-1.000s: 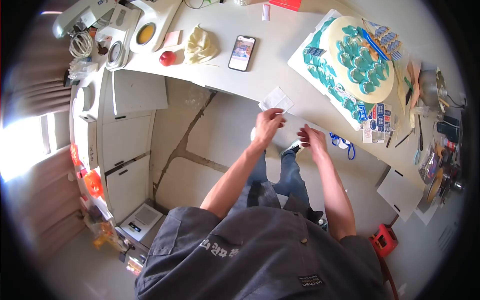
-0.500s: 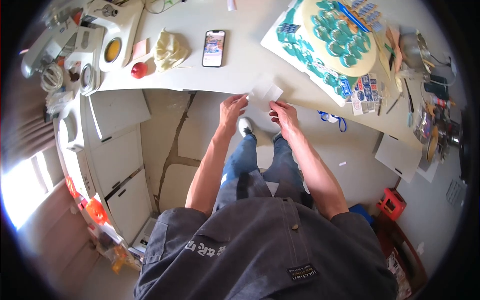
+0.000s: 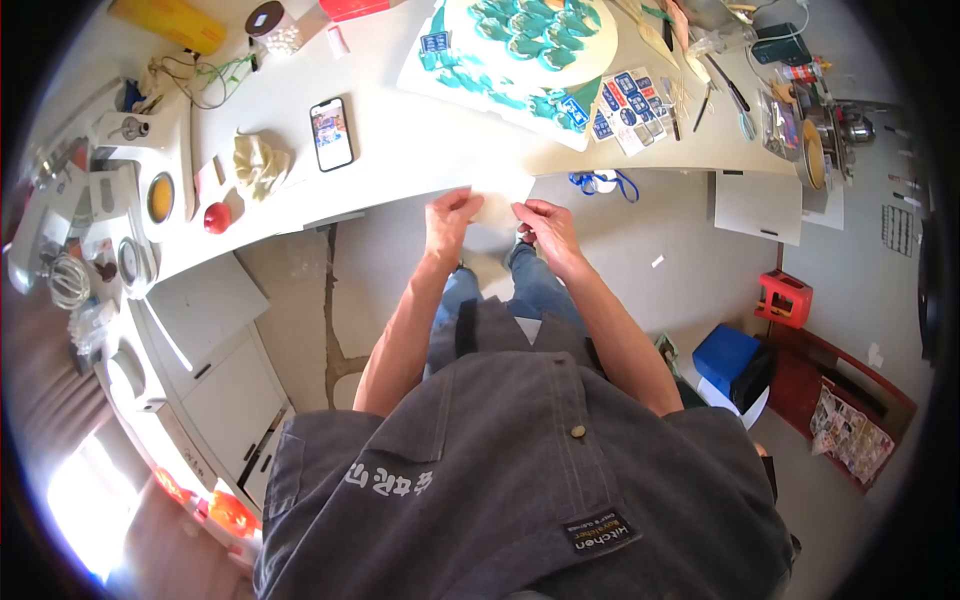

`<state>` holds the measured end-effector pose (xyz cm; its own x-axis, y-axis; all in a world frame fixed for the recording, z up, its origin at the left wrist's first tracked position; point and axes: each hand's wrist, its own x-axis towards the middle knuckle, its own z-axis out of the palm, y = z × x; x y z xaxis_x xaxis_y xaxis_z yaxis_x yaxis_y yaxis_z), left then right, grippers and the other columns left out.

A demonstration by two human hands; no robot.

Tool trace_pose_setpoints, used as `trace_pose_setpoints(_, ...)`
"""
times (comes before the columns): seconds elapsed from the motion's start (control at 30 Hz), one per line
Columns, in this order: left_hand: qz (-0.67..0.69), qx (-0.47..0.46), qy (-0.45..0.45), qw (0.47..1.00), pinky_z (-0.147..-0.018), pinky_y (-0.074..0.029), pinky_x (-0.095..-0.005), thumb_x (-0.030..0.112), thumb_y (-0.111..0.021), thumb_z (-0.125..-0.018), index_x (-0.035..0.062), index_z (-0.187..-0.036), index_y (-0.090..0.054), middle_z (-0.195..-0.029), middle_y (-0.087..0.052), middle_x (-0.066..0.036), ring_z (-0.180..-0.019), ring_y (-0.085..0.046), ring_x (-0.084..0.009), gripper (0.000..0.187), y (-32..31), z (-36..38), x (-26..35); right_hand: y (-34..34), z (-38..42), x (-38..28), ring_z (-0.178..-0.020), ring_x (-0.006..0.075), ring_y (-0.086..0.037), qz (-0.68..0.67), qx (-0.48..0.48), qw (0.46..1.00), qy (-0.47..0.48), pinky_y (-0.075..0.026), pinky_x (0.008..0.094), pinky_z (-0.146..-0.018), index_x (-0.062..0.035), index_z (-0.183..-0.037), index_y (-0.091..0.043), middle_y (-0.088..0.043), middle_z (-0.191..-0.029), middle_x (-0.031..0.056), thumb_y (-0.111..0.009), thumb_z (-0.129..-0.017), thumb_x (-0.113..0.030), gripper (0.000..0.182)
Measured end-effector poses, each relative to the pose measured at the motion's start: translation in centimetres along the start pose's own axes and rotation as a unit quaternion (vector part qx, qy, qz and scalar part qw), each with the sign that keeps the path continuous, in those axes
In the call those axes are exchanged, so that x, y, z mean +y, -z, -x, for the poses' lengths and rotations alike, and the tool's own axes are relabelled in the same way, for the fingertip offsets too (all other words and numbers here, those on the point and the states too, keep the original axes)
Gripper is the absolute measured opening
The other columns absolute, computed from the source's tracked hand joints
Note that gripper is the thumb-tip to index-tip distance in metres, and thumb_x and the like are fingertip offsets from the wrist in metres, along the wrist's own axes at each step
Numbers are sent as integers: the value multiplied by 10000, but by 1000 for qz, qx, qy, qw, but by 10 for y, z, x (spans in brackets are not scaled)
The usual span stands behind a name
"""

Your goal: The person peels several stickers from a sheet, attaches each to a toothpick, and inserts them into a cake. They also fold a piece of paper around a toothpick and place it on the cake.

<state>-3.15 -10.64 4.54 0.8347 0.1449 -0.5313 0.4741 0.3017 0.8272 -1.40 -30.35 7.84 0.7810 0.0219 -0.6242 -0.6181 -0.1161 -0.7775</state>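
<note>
Between my two hands, at the counter's front edge, is a thin pale sheet [image 3: 493, 211], partly washed out by glare. My left hand [image 3: 450, 222] pinches its left side, and my right hand [image 3: 550, 230] pinches the right side. Beyond them on the white counter [image 3: 400, 150] lies a phone [image 3: 332, 134] with its screen lit. A board with teal, shell-like cream shapes [image 3: 530, 35] is at the upper right. Beside it lies a sheet of blue and red printed labels [image 3: 632, 108].
A crumpled cream cloth [image 3: 258, 165] and a red ball-like object [image 3: 217, 218] lie at the left, near white machines [image 3: 160, 150]. Tools, including a black-handled one [image 3: 730, 85], are at the right. A red stool [image 3: 784, 298] and blue box [image 3: 730, 357] stand on the floor.
The head view has turned to the right, so the counter items appear further left. My hands still hold the sheet, now closer together and with the sheet turned.
</note>
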Motion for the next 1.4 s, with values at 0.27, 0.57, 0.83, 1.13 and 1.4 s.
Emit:
trace_pose_setpoints(0.27,-109,82,-102,985,-809,-540,-336,126,-723,-883,-34,-1049,-746,-915,-753,-155,-849,-703,-222,231,28,37,18,2,19,-11,-700,91,-627,18,-43,999,-7,-501,240,-620,-29,-1097,-744,-733,-877,49,-704,-986,-383,373)
trace_pose_setpoints(0.57,-177,347,-145,910,-817,-529,-365,150,-732,-878,18,-1039,-748,-918,-726,-155,-855,-676,-260,209,99,104,5,-105,5,-47,-681,96,-634,102,-151,983,22,-523,246,-590,-39,-1139,-727,-727,-915,59,-666,-1018,-256,256)
trace_pose_setpoints(0.83,-68,442,8,894,-637,-464,-280,156,-673,-912,-28,-1010,-716,-710,-619,-46,-672,-534,-108,213,167,194,-62,-300,-73,-44,-860,294,-744,322,-238,877,266,-586,384,-737,-37,-1081,-741,-759,-955,166,-648,-953,-131,184)
trace_pose_setpoints(1.13,3,503,13,864,-618,-435,-273,142,-709,-884,-52,-957,-719,-693,-584,6,-657,-505,-92,207,169,229,-128,-398,-122,19,-843,365,-684,363,-280,766,450,-566,491,-738,-108,-935,-712,-683,-891,127,-640,-867,-93,100)
trace_pose_setpoints(1.4,-227,265,-19,937,-682,-477,-354,165,-691,-895,-32,-995,-722,-769,-663,-107,-694,-568,-182,223,169,175,-47,-154,-1,40,-811,385,-709,549,-335,740,195,-554,494,-717,-50,-859,-730,-726,-882,184,-627,-843,-151,145)
